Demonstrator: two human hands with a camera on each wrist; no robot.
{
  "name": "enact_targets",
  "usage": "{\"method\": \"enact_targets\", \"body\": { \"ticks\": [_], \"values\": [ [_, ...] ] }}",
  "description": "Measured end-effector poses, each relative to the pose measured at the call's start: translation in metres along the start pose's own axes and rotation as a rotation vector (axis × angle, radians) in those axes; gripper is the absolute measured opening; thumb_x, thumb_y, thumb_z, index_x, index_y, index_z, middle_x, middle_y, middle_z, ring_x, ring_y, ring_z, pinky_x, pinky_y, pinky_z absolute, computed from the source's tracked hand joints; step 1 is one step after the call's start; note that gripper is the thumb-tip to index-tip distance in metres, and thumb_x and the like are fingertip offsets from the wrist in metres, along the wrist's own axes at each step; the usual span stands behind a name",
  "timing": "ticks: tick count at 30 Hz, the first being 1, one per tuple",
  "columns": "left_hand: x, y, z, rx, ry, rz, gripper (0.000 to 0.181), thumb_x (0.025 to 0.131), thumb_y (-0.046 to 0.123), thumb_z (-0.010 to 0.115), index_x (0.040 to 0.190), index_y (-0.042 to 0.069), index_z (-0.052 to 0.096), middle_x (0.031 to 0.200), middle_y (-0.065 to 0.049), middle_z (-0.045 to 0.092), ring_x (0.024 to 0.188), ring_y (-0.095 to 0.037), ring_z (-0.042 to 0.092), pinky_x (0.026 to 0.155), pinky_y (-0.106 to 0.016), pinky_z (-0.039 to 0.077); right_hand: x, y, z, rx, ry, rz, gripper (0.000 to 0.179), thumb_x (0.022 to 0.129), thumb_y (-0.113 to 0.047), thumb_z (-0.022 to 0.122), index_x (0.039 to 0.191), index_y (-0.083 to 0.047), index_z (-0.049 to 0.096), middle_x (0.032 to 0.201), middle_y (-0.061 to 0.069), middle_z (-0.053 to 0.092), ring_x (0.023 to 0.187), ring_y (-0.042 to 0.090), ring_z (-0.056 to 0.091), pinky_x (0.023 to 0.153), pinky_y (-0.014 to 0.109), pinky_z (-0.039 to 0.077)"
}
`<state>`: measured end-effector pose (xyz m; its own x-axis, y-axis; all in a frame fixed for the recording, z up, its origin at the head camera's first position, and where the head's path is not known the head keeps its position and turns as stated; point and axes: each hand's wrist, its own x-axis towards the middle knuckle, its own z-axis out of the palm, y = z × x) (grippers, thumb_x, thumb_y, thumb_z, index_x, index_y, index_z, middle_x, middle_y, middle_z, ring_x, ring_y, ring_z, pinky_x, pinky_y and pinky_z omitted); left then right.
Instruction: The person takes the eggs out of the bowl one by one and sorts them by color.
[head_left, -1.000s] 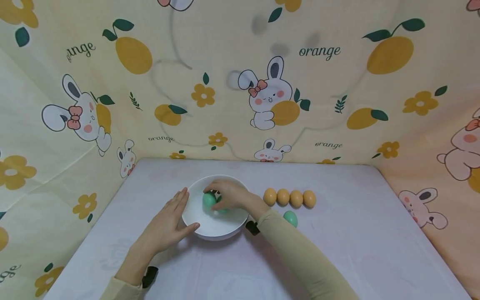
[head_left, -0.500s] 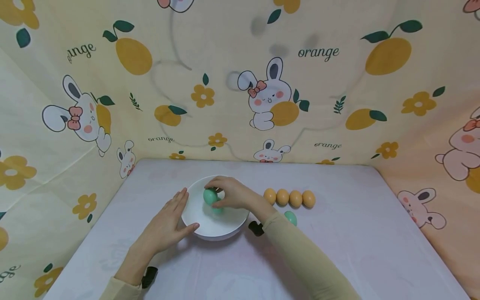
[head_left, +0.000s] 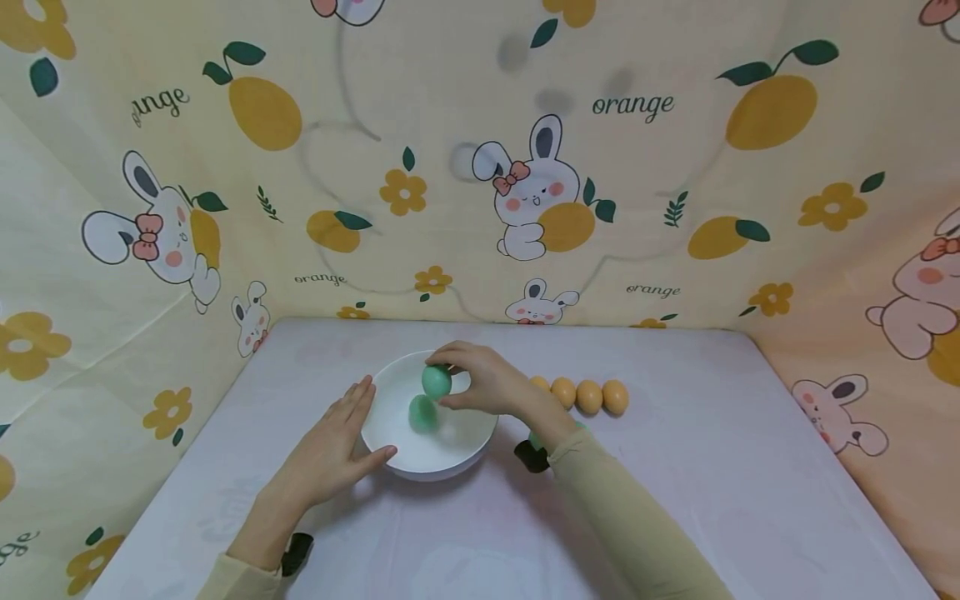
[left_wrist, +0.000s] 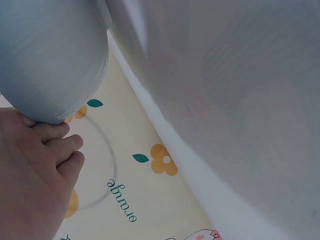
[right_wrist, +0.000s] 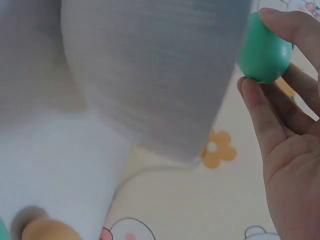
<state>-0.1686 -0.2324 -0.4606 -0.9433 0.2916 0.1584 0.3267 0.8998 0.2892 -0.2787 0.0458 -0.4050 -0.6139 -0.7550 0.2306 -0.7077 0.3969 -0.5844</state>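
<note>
A white bowl [head_left: 397,433] stands on the table, left of the middle. My right hand [head_left: 491,383] pinches a green egg [head_left: 436,382] between thumb and fingertips, just over the bowl's interior. The right wrist view shows this green egg [right_wrist: 265,50] held clear of the bowl's outer wall [right_wrist: 150,75]. A second green egg [head_left: 423,414], slightly blurred, lies inside the bowl. My left hand [head_left: 333,450] rests on the bowl's left side with fingers extended and thumb near the front rim. In the left wrist view, its fingertips touch the bowl's underside curve [left_wrist: 55,60].
Several orange-brown eggs [head_left: 589,397] line up right of the bowl, partly behind my right wrist. Bits of green egg [head_left: 535,439] show around that wrist. Patterned cloth [head_left: 450,208] hangs behind the white table [head_left: 675,483] and along its sides.
My right hand has lifted the green egg and moved it up and to the right, uncovering the second egg in the bowl. My left hand keeps its place.
</note>
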Motion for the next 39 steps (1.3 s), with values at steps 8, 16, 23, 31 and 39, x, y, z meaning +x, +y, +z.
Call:
{"method": "enact_targets", "body": {
  "ticks": [8, 16, 23, 31, 39],
  "values": [
    [0.000, 0.003, -0.001, 0.001, 0.011, -0.007, 0.101, 0.095, 0.062, 0.064, 0.162, -0.004, 0.026, 0.172, -0.017, 0.020, 0.156, -0.039, 0.024, 0.125, -0.057, 0.027, -0.021, 0.003, -0.013, 0.044, 0.052, 0.035, 0.057, 0.085, -0.011, 0.087, 0.138, -0.005, 0.065, 0.138, 0.006, 0.062, 0.117, 0.020, 0.066, 0.102, 0.030, 0.056],
    [0.001, 0.003, -0.001, 0.007, 0.014, 0.003, 0.101, 0.095, 0.061, 0.064, 0.162, -0.005, 0.026, 0.171, -0.018, 0.021, 0.156, -0.039, 0.024, 0.125, -0.056, 0.027, -0.042, 0.010, -0.026, 0.042, 0.113, 0.021, 0.058, 0.086, -0.008, 0.085, 0.138, -0.003, 0.064, 0.140, 0.008, 0.061, 0.119, 0.022, 0.066, 0.103, 0.035, 0.057],
    [0.001, 0.001, 0.000, 0.010, 0.011, 0.008, 0.103, 0.096, 0.067, 0.059, 0.162, -0.004, 0.025, 0.172, -0.017, 0.020, 0.157, -0.039, 0.023, 0.125, -0.056, 0.027, -0.062, 0.017, -0.035, 0.022, 0.160, 0.060, 0.058, 0.084, -0.008, 0.087, 0.138, -0.008, 0.065, 0.141, 0.005, 0.061, 0.118, 0.021, 0.067, 0.101, 0.030, 0.057],
    [0.000, 0.001, -0.001, 0.015, 0.009, 0.005, 0.104, 0.095, 0.069, 0.058, 0.162, -0.004, 0.026, 0.172, -0.017, 0.020, 0.157, -0.039, 0.024, 0.125, -0.056, 0.027, -0.086, 0.026, -0.043, 0.002, 0.211, 0.075, 0.059, 0.083, -0.006, 0.087, 0.138, -0.005, 0.065, 0.140, 0.006, 0.062, 0.117, 0.023, 0.068, 0.104, 0.037, 0.056],
    [0.000, 0.002, 0.000, 0.006, 0.003, -0.001, 0.103, 0.095, 0.064, 0.064, 0.162, -0.004, 0.026, 0.172, -0.017, 0.019, 0.157, -0.038, 0.023, 0.125, -0.056, 0.027, -0.110, 0.037, -0.050, 0.001, 0.249, 0.102, 0.060, 0.082, -0.006, 0.088, 0.138, -0.008, 0.065, 0.140, 0.007, 0.062, 0.116, 0.026, 0.069, 0.103, 0.044, 0.057]
  ]
}}
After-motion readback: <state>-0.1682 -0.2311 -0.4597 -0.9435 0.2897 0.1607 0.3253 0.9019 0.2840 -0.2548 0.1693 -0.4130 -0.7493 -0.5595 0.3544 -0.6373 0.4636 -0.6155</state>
